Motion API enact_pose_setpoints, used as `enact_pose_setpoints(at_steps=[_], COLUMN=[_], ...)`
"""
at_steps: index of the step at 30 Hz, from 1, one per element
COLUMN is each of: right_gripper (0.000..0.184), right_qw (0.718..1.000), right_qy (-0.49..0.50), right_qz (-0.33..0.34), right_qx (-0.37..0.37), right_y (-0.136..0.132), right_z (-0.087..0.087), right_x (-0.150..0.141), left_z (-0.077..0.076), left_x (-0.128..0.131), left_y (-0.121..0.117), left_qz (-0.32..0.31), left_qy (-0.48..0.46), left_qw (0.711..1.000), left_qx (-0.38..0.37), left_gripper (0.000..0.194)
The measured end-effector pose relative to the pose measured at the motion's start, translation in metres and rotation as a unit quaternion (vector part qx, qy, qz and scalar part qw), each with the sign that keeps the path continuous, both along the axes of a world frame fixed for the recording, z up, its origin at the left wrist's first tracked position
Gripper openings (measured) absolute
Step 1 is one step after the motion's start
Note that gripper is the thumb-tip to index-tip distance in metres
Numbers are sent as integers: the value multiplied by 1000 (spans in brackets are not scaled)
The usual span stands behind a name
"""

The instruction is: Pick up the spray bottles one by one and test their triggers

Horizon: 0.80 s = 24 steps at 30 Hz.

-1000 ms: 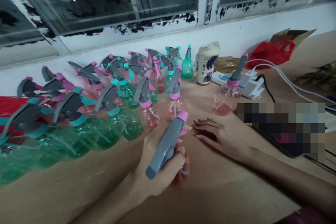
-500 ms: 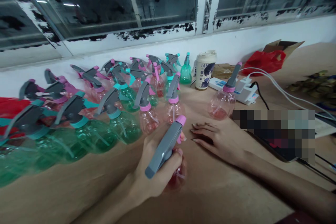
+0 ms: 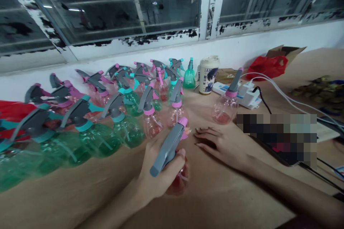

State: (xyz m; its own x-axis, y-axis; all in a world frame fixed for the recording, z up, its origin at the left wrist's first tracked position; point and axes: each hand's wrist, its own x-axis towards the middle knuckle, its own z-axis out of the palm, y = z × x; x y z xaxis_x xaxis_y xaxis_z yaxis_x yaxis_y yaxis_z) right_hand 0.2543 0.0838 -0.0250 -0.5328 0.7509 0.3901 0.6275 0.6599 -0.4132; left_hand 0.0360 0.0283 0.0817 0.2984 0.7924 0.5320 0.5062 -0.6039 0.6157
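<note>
My left hand [image 3: 157,171] is wrapped round a pink spray bottle [image 3: 178,182] with a grey trigger head and pink nozzle [image 3: 169,146], held low over the brown table [image 3: 228,200]. Just right of the nozzle, my right hand [image 3: 221,143] rests flat on the table with its fingers stretched out and nothing in it. A crowd of several green and pink spray bottles [image 3: 120,128] stands to the left and behind. One pink bottle [image 3: 227,105] stands apart beyond my right hand.
A paper coffee cup [image 3: 207,75] and a white power strip [image 3: 245,94] with cables stand near the wall under the windows. A red bag [image 3: 264,66] and a cardboard box lie at the back right. A blurred-out item [image 3: 276,132] lies right of my right hand.
The view has tilted slightly, so everything sits a little lower and further left in the picture. Both hands keep their pose; the bottle stays in my left hand.
</note>
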Motion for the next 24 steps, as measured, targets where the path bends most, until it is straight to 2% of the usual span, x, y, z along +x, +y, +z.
enact_pose_setpoints(at_steps=[8, 15, 24], right_gripper=[29, 31, 32], right_qw=[1000, 1000, 1000], right_qy=[4, 6, -8], right_qz=[3, 3, 9], right_qx=[3, 10, 4], right_y=[1, 1, 1], right_z=[-2, -3, -1], right_x=[1, 1, 1], left_z=[-5, -3, 0], left_x=[1, 2, 3], left_y=[-2, -3, -4], left_qz=[36, -1, -13], left_qy=[0, -30, -48], left_qw=[999, 999, 998], left_qx=[22, -25, -45], left_gripper=[15, 17, 18])
